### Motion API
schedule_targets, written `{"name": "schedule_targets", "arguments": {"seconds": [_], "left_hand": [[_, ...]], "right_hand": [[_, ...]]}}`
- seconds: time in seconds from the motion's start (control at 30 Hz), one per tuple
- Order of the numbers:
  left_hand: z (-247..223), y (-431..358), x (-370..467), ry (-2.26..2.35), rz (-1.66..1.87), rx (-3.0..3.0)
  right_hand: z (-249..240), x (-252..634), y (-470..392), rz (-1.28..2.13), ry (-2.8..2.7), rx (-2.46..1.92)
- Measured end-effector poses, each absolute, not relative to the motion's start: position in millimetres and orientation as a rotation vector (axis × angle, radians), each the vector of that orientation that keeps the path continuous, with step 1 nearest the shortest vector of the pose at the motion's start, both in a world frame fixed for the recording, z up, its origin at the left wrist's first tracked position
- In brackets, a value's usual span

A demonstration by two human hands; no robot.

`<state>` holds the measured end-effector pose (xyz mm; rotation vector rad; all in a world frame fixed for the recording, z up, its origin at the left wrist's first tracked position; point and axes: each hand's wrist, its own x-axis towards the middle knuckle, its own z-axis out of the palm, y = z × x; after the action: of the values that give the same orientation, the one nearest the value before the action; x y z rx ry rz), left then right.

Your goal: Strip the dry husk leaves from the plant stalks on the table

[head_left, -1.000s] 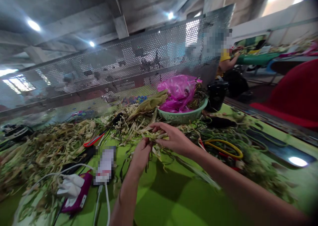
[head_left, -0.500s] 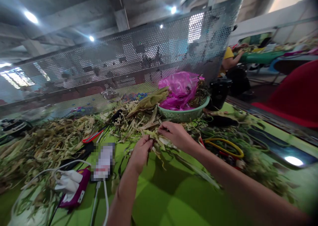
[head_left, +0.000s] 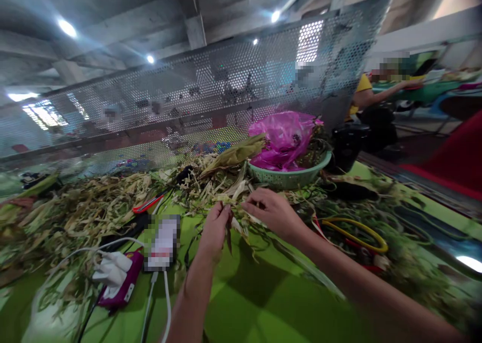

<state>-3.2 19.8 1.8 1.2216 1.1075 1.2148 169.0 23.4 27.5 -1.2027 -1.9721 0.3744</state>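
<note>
Both hands work close together over the green tabletop, at the near edge of a heap of dried corn husks (head_left: pixel 222 182). My left hand (head_left: pixel 216 228) is closed in a pinch, thumb against fingers, with a pale husk strip (head_left: pixel 241 227) at its tips. Just to its right, my right hand (head_left: pixel 274 211) is bent in a pinch at the same strips. Its fingertips partly hide what they grip. Ragged husk ends hang down below and between the hands. A long pale husk (head_left: pixel 309 267) lies beneath my right forearm.
Behind the hands stands a pale green basket (head_left: pixel 291 177) with a pink plastic bag (head_left: pixel 282 137). A phone (head_left: pixel 163 242), a purple power strip (head_left: pixel 122 288) and white cables lie left. Yellow-handled pliers or scissors (head_left: pixel 361 232) lie right. A perforated metal screen (head_left: pixel 181 102) rises behind.
The view has turned slightly left, so the surroundings appear shifted right. Both hands stay close together at the husk strips, with small finger movements; the right fingers look more bent.
</note>
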Motion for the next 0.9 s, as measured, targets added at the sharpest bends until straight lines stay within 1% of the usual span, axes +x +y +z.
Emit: {"name": "schedule_targets", "arguments": {"seconds": [0.17, 0.3, 0.4, 0.53, 0.7, 0.9], "left_hand": [[3.6, 18.8, -1.8, 0.998, 1.192, 1.091], [0.3, 20.1, -0.4, 0.924, 1.208, 0.932], [-4.3, 21.7, -0.3, 0.905, 1.237, 0.918], [-6.2, 24.3, -5.2, 0.976, 1.236, 1.166], [0.4, 24.2, -10.4, 1.022, 1.091, 1.574], [2.3, 17.8, -1.4, 0.950, 0.920, 1.757]], "right_hand": [[13.3, 161.8, 29.3, 0.636, -2.018, -1.207], [19.0, 164.8, 28.9, 0.726, -2.064, -1.152], [24.3, 169.1, 27.9, 0.749, -2.104, -1.148], [24.2, 179.5, 33.8, 0.829, -2.167, -1.167], [31.2, 190.4, 38.6, 0.881, -1.855, -1.134], [26.6, 178.3, 32.8, 1.052, -1.831, -1.083]]}}
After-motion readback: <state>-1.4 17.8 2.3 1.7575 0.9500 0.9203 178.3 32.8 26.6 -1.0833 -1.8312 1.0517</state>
